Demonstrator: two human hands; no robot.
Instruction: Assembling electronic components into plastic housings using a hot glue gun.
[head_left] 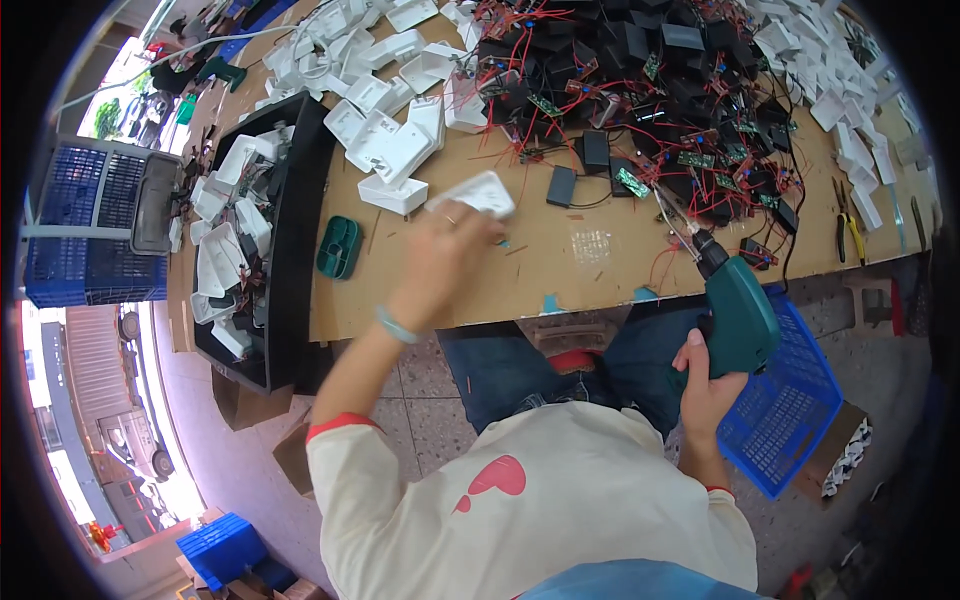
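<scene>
The left hand is gripping a white cover above the table. The right hand is closing around a green screwdriver. Many covers and black modules beyond the hands are waiting; a bin left of them is holding pieces probably finished.

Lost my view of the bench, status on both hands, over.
Left hand holds white plastic cover above table. Right hand grips green electric screwdriver, tip off the cover. Nothing between them.
</scene>
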